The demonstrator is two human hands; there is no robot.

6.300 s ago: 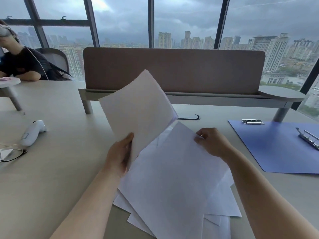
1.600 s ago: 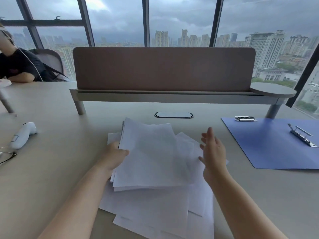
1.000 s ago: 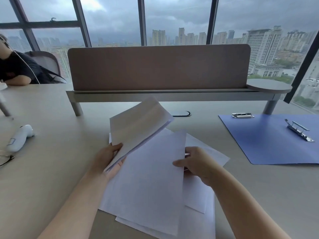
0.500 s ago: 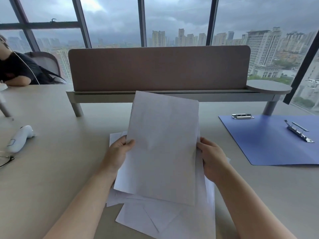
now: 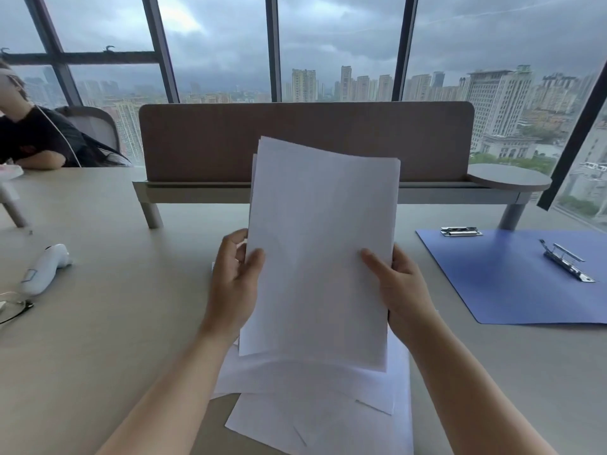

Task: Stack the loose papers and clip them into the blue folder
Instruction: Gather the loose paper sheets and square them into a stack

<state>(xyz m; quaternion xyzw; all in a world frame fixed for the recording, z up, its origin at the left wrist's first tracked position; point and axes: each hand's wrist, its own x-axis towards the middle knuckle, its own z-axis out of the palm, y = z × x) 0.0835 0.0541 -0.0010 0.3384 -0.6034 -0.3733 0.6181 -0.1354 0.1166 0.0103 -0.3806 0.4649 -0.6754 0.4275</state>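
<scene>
A squared stack of white papers point(image 5: 322, 244) stands nearly upright above the table in front of me. My left hand point(image 5: 235, 284) grips its left edge and my right hand point(image 5: 399, 287) grips its right edge, thumbs on the front sheet. Several loose white sheets point(image 5: 315, 408) lie fanned on the table beneath the stack. The blue folder point(image 5: 512, 284) lies open at the right, with a metal spring clip point(image 5: 566, 265) fixed inside it and a separate metal clip piece point(image 5: 460, 231) at its far left corner.
A brown divider panel point(image 5: 210, 142) on a grey shelf crosses the far side of the table. A white handheld device point(image 5: 44, 269) and glasses point(image 5: 13, 310) lie at the left. Another person point(image 5: 29, 139) sits at the far left.
Both hands have lifted the gathered stack higher and tilted it more upright. My thumbs now lie on the front sheet. The folder and clips have stayed in place.
</scene>
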